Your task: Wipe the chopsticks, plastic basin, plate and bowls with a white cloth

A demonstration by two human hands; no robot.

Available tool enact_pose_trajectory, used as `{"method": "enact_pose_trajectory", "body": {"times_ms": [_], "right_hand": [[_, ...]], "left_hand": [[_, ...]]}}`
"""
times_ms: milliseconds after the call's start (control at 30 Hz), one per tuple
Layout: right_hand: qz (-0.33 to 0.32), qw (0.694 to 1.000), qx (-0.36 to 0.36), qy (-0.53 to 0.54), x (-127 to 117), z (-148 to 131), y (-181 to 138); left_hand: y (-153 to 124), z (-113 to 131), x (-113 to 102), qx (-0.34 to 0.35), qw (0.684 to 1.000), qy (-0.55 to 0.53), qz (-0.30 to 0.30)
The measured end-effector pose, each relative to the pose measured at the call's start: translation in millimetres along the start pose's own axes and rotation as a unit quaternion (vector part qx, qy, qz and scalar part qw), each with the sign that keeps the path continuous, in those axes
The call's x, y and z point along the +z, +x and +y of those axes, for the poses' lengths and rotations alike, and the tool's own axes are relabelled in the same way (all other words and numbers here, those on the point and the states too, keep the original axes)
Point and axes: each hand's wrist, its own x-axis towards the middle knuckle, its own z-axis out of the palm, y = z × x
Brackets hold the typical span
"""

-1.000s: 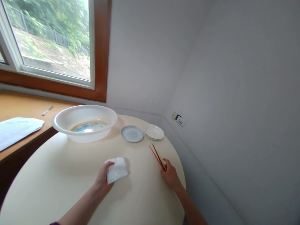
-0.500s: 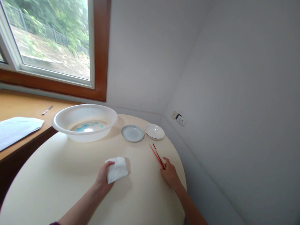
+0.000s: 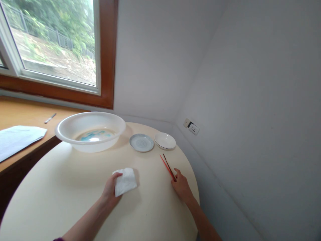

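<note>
My left hand (image 3: 109,192) rests on the round cream table (image 3: 62,187) and grips the near edge of a folded white cloth (image 3: 125,181). Fingers of my right hand (image 3: 182,185) are closed round the near ends of a pair of red and brown chopsticks (image 3: 167,166), which lie flat on the table and point away towards the dishes.
A large white plastic basin (image 3: 90,130) with a little water stands at the table's far left. Beside it lie a pale blue plate (image 3: 141,143) and a white shallow bowl (image 3: 165,140). A wooden sill (image 3: 22,113) at left carries paper (image 3: 17,139) and a pen (image 3: 50,117). Walls close off the right.
</note>
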Motion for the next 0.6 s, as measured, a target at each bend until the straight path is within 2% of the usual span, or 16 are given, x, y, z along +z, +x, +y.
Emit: {"method": "enact_pose_trajectory", "body": {"times_ms": [600], "right_hand": [[0.006,1.0,-0.004,-0.018,3.9,4.4,2.2]], "left_hand": [[1.8,-0.3,0.4,-0.001,1.0,-0.001,-0.003]]}}
